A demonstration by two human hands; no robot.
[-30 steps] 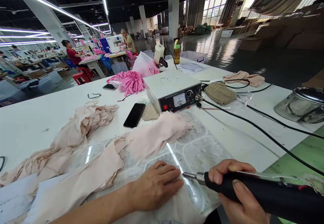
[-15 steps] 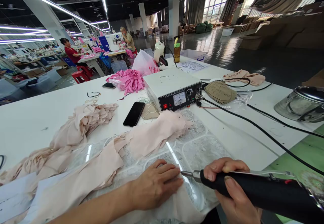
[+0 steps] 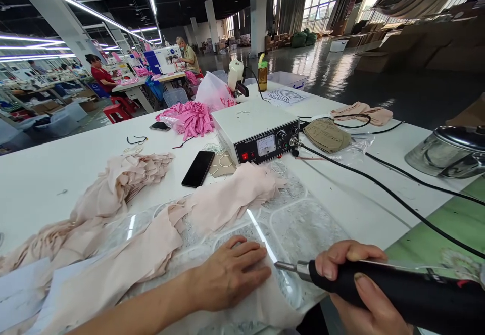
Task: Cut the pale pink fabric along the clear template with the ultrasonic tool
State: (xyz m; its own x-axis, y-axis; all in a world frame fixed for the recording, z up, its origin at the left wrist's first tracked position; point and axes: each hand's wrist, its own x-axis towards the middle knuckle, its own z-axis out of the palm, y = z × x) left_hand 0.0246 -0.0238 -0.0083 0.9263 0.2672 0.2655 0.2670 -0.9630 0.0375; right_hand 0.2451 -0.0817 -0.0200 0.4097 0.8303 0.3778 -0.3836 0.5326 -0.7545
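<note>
My left hand (image 3: 231, 274) lies flat, fingers together, pressing a pale pink fabric piece (image 3: 261, 307) onto a clear plastic sheet (image 3: 303, 224) at the table's near edge. My right hand (image 3: 359, 294) is wrapped round a black handheld tool (image 3: 394, 294). Its metal tip (image 3: 282, 265) points left and sits just right of my left fingertips, at the fabric's edge. A black cable (image 3: 379, 191) runs from the tool side back to a white control box (image 3: 255, 133) with a dial and knobs.
Piles of pale pink fabric pieces (image 3: 121, 183) lie left and centre. A black phone (image 3: 198, 168), pink trims (image 3: 189, 118), a tan cloth piece (image 3: 326, 135) and a metal lid (image 3: 447, 150) sit on the white table (image 3: 45, 173). Other people sew at far-left tables.
The tool tip has drawn slightly right and lower, away from my left fingertips. My left hand stays pressed on the fabric. The view has tilted a little.
</note>
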